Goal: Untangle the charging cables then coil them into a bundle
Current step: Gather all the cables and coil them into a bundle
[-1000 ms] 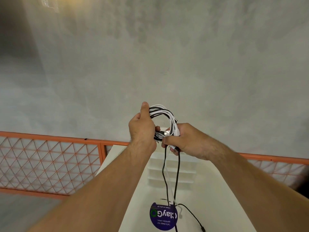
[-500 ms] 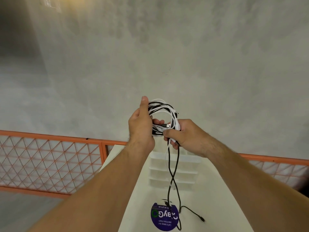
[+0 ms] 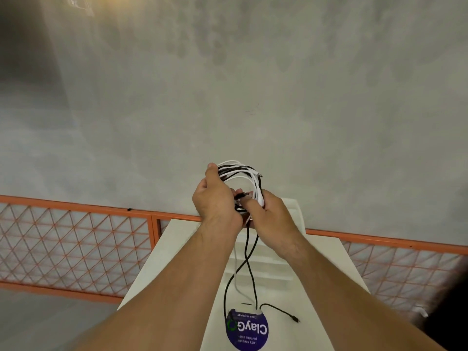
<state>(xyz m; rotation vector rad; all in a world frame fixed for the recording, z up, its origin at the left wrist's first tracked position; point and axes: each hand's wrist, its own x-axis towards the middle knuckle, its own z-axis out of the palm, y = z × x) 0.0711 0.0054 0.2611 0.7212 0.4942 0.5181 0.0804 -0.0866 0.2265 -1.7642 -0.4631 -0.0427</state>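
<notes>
Setting: a bare grey concrete wall [image 3: 253,84] fills most of the view; below it runs an orange mesh railing [image 3: 76,239], and a white table [image 3: 177,262] juts forward beneath the arms.
Table items: a round blue sticker [image 3: 247,330] lies near the table's close end; white ribbed trays [image 3: 266,269] sit under the hands.
Cables: black and white charging cables [image 3: 240,176], at least 2 strands of each colour, looped into a coil held up in the air above the table, between both hands.
Left hand [image 3: 215,201]: closed around the coil's left side, thumb stretched up along the loops, probably to keep the turns stacked.
Right hand [image 3: 268,211]: closed on the coil's right and lower side, fingers pinching strands where the loops cross.
Loose tails [image 3: 249,262]: 2 black strands and 1 white hang from the hands to the table; 1 black end with its plug [image 3: 295,319] lies beside the sticker.
Why held high: likely so the tails hang free and feed into the coil.
Change: against 0.5 s ago the hands sit closer together, the right thumb further over the coil, and the tails' crossing lies lower.
Stage: coiling seems under way, with tails yet to wind.
</notes>
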